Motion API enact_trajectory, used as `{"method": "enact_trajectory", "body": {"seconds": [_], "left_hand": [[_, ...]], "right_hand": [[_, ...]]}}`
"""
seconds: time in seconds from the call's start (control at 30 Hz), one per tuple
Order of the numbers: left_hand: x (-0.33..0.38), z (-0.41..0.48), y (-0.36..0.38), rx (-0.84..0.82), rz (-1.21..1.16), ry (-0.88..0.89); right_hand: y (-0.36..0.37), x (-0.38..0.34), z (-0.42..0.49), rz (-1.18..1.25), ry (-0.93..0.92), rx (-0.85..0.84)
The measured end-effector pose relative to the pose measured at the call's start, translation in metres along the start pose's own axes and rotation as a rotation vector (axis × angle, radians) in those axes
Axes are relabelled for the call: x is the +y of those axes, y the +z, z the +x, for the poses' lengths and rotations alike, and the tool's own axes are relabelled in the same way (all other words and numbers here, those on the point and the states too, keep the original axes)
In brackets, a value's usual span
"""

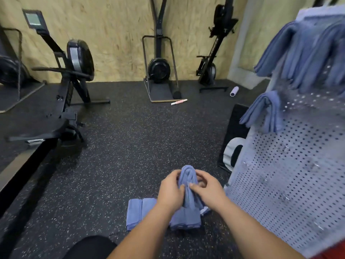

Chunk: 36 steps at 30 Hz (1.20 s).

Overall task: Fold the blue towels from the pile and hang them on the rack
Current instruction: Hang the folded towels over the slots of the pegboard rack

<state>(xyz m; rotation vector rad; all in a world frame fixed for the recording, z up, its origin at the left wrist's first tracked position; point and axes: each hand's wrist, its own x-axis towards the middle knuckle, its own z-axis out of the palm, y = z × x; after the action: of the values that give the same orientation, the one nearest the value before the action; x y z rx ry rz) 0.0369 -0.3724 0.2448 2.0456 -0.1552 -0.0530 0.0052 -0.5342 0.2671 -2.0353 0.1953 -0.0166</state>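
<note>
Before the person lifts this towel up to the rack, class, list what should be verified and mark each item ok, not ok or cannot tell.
1. Grip: the left hand and the right hand both pinch the held towel from either side: ok.
2. Fold: the held towel shows doubled layers, gathered narrow: ok.
3. Reach: the rack stands close on the right, probably within reach: ok.
4. Free spot: hung towels crowd the part of the rack in view: cannot tell.
5. Pile on the floor: lies flat, partly hidden by the arms: cannot tell how many remain.
</note>
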Motion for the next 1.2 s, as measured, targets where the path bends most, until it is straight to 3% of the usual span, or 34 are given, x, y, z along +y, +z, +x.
{"method": "enact_trajectory", "body": {"seconds": [0.33, 0.5, 0.7, 0.9, 1.2], "left_hand": [[0.102, 0.0, 0.036, -0.055, -0.058, 0.245], [0.153, 0.001, 0.058, -0.072, -0.189, 0.361], [0.207, 0.023, 0.07, -0.018, -0.171, 0.531], [0.258, 0.049, 0.075, 0.013, -0.163, 0.67], [0.289, 0.085, 0.113, -0.028, -0.168, 0.648]], "right_hand": [[-0.086, -0.019, -0.037, -0.043, -0.079, 0.364], [-0.124, -0.023, -0.043, -0.037, -0.086, 0.66], [-0.164, -0.051, -0.041, 0.038, -0.241, 0.933], [-0.191, -0.069, -0.02, 0.094, -0.321, 1.095], [-0.213, -0.067, 0.02, 0.206, -0.275, 1.185]]}}
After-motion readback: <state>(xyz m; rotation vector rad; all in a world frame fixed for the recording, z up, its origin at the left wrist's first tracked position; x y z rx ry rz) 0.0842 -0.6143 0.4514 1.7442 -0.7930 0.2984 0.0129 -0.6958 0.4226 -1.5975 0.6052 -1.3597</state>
